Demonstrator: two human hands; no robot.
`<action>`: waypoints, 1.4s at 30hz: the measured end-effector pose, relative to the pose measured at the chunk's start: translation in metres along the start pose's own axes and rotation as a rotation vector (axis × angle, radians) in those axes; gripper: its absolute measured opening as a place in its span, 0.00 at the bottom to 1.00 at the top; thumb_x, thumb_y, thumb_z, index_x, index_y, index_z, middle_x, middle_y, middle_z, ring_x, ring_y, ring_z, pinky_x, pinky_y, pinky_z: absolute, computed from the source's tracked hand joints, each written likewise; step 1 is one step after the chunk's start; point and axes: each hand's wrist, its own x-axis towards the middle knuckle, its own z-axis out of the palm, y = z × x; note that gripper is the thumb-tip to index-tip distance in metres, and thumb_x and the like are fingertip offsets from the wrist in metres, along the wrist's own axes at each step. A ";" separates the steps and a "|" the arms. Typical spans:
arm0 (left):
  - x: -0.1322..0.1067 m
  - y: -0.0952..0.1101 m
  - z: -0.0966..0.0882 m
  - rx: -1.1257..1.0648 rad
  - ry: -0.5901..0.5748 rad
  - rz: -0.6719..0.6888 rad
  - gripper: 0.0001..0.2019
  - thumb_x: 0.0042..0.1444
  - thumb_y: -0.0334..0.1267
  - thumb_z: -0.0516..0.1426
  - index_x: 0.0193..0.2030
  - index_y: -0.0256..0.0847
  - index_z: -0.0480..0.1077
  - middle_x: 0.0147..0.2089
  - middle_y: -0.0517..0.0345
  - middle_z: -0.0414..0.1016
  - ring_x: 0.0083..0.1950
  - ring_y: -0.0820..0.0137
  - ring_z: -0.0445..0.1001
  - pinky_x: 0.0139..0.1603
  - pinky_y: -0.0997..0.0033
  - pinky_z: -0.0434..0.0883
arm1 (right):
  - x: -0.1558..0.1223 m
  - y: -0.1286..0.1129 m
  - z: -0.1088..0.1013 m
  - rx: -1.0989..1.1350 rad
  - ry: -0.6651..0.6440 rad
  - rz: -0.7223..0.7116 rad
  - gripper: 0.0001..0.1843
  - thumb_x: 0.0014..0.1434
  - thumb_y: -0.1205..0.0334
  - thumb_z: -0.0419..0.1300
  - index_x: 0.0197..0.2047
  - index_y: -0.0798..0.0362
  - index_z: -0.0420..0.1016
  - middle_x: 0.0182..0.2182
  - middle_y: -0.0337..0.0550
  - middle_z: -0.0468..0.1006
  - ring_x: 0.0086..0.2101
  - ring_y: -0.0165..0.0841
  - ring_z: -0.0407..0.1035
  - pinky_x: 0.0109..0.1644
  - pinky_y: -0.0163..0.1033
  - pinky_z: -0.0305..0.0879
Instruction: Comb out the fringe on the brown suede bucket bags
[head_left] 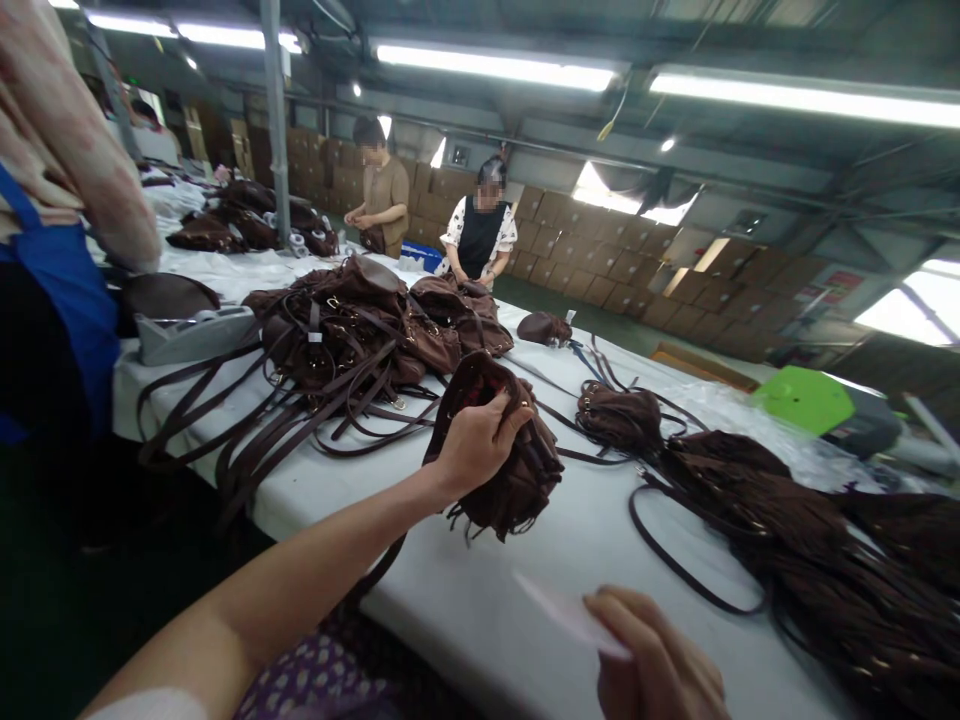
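Note:
In the middle of the view, my left hand grips the rim of a dark brown bag, thumb outside and fingers over the edge. The bag hangs tilted above the white table, its opening facing up, with a reddish lining partly showing. Loose threads or cords dangle from its lower side. Low in the frame, my right hand is closed around a thin, pale, pointed strip, blurred so that I cannot tell its kind. That strip's tip points toward the bag without touching it.
A heap of brown bags with trailing straps lies left of centre. More bags cover the right side, near a green-and-grey device. Two people stand across the table; another person's blue apron is close at left.

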 end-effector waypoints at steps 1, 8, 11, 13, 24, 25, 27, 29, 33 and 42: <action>0.003 0.010 -0.006 0.030 -0.014 0.026 0.20 0.68 0.51 0.45 0.48 0.39 0.70 0.38 0.47 0.79 0.41 0.59 0.79 0.39 0.69 0.67 | 0.010 0.008 -0.001 0.021 -0.004 0.018 0.09 0.70 0.65 0.49 0.47 0.53 0.69 0.32 0.46 0.76 0.27 0.33 0.72 0.31 0.35 0.66; 0.022 0.078 -0.038 0.028 -0.049 0.151 0.17 0.67 0.48 0.47 0.44 0.38 0.71 0.35 0.48 0.79 0.37 0.60 0.78 0.37 0.69 0.67 | 0.069 0.031 0.000 -0.049 -0.053 -0.068 0.05 0.69 0.67 0.51 0.45 0.53 0.68 0.30 0.42 0.72 0.26 0.31 0.65 0.32 0.36 0.59; 0.027 0.091 -0.042 -0.133 -0.077 0.133 0.16 0.67 0.45 0.49 0.37 0.39 0.72 0.33 0.53 0.77 0.35 0.65 0.76 0.35 0.70 0.67 | 0.074 0.029 0.005 -0.044 -0.095 -0.068 0.07 0.70 0.65 0.50 0.45 0.53 0.69 0.29 0.41 0.71 0.24 0.31 0.64 0.29 0.36 0.56; 0.029 0.092 -0.042 -0.256 -0.111 0.082 0.15 0.65 0.44 0.51 0.32 0.39 0.72 0.30 0.55 0.76 0.34 0.67 0.74 0.33 0.71 0.67 | 0.067 0.024 0.012 0.025 -0.148 -0.035 0.07 0.70 0.65 0.50 0.45 0.53 0.68 0.27 0.40 0.71 0.24 0.31 0.63 0.29 0.36 0.55; 0.012 -0.028 0.004 -0.234 -0.265 -0.132 0.17 0.63 0.44 0.51 0.25 0.39 0.67 0.26 0.59 0.71 0.28 0.70 0.68 0.31 0.71 0.62 | -0.003 -0.044 0.051 0.727 -0.530 0.467 0.19 0.70 0.50 0.46 0.31 0.50 0.65 0.21 0.34 0.65 0.23 0.28 0.62 0.25 0.33 0.53; 0.004 -0.048 0.011 -0.157 -0.269 -0.152 0.16 0.63 0.43 0.51 0.26 0.40 0.68 0.27 0.59 0.72 0.30 0.69 0.69 0.33 0.71 0.64 | -0.004 -0.044 0.057 0.816 -0.530 0.571 0.21 0.70 0.47 0.47 0.30 0.51 0.65 0.21 0.33 0.64 0.21 0.27 0.61 0.24 0.32 0.52; -0.014 -0.080 0.017 -0.052 -0.251 -0.232 0.15 0.63 0.43 0.52 0.26 0.41 0.68 0.28 0.57 0.73 0.32 0.67 0.71 0.37 0.69 0.66 | -0.004 -0.039 0.070 0.987 -0.537 0.823 0.23 0.68 0.42 0.49 0.31 0.51 0.65 0.19 0.31 0.60 0.18 0.25 0.55 0.19 0.31 0.48; -0.030 -0.096 0.011 0.010 -0.188 -0.297 0.10 0.61 0.40 0.53 0.31 0.40 0.69 0.33 0.53 0.75 0.38 0.63 0.73 0.43 0.65 0.68 | -0.002 -0.031 0.082 1.150 -0.529 1.051 0.25 0.65 0.37 0.52 0.32 0.51 0.64 0.18 0.29 0.58 0.14 0.22 0.50 0.14 0.29 0.43; -0.059 -0.075 -0.022 -0.152 -0.050 -0.204 0.13 0.54 0.29 0.55 0.47 0.41 0.69 0.50 0.50 0.74 0.54 0.63 0.70 0.59 0.62 0.64 | 0.004 -0.019 0.094 1.298 -0.429 1.289 0.26 0.58 0.35 0.60 0.34 0.52 0.65 0.17 0.27 0.59 0.12 0.20 0.48 0.12 0.25 0.44; -0.127 -0.055 0.033 -0.301 -0.526 -0.158 0.07 0.57 0.37 0.54 0.40 0.39 0.68 0.41 0.53 0.73 0.41 0.68 0.72 0.44 0.71 0.69 | 0.015 -0.018 0.111 1.189 -0.472 1.227 0.28 0.57 0.33 0.59 0.32 0.53 0.68 0.16 0.30 0.62 0.13 0.22 0.51 0.13 0.27 0.47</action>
